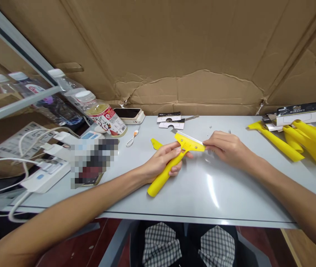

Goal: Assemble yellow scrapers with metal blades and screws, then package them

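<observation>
Over the middle of the grey table, my left hand (162,160) is wrapped round the neck of a yellow scraper (166,173), its thick handle slanting toward the front edge. Two screws show on the scraper's wide head, and a metal blade (189,137) sticks out along its far edge. My right hand (227,148) pinches the right end of this blade beside the head. A small yellow plate (156,144) lies just behind my left hand. Further back are black-and-white cards (171,124) with a thin metal piece next to them.
Several yellow handles (283,144) and a packaging card (298,114) lie at the right. On the left are a labelled bottle (109,120), a power strip (49,174) with white cables, and a blurred-out object (95,159). A phone-like device (129,115) rests near the cardboard wall (188,55).
</observation>
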`<state>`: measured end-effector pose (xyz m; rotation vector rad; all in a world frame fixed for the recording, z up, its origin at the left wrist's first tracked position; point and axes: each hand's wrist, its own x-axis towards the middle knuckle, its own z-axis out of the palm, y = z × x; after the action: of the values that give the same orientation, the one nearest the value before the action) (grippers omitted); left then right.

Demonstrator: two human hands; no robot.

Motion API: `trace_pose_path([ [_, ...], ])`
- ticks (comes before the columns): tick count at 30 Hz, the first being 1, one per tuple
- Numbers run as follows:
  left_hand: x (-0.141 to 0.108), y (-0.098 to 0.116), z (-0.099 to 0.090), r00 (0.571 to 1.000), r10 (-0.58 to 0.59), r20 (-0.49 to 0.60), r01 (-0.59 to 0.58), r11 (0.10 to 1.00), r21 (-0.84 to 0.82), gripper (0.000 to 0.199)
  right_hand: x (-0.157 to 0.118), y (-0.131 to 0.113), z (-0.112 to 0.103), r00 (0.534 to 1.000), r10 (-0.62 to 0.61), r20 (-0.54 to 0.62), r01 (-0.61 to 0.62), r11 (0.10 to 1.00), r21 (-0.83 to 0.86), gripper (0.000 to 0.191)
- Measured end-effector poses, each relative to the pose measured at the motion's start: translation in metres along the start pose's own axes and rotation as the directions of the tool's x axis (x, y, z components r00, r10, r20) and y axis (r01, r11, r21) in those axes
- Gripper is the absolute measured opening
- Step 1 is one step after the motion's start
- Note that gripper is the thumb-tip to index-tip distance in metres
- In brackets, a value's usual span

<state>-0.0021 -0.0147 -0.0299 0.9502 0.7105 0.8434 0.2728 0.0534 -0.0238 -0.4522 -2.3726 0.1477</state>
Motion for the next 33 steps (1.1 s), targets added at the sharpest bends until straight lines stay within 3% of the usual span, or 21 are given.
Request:
trace_pose_path([
  [6,-0.001,-0.001,0.001,1.000,0.011,-0.012,-0.011,1.000,0.004,0.029,0.000,0.002,0.000,1.000,0.015,0.018,-0.015,1.000,-0.014,0.023],
  [12,-0.002,-0.002,0.002,0.999,0.037,0.017,-0.037,0.999,0.027,0.035,0.002,-0.003,-0.003,0.978,0.198,0.067,-0.204,0.974,0.097,0.015],
  [20,0.000,-0.001,-0.002,1.000,0.022,0.009,-0.022,0.999,-0.026,0.033,0.006,-0.011,-0.010,0.891,0.434,0.132,-0.453,0.845,0.283,0.017],
  [28,0.001,-0.001,-0.004,1.000,0.023,0.013,-0.023,0.999,-0.028,0.029,0.006,-0.012,-0.009,0.886,0.447,0.121,-0.460,0.821,0.337,0.019],
  [33,0.000,-0.001,-0.002,1.000,0.013,-0.002,-0.013,0.999,-0.041,0.033,0.005,-0.011,-0.007,0.851,0.500,0.159,-0.521,0.766,0.378,0.020],
])
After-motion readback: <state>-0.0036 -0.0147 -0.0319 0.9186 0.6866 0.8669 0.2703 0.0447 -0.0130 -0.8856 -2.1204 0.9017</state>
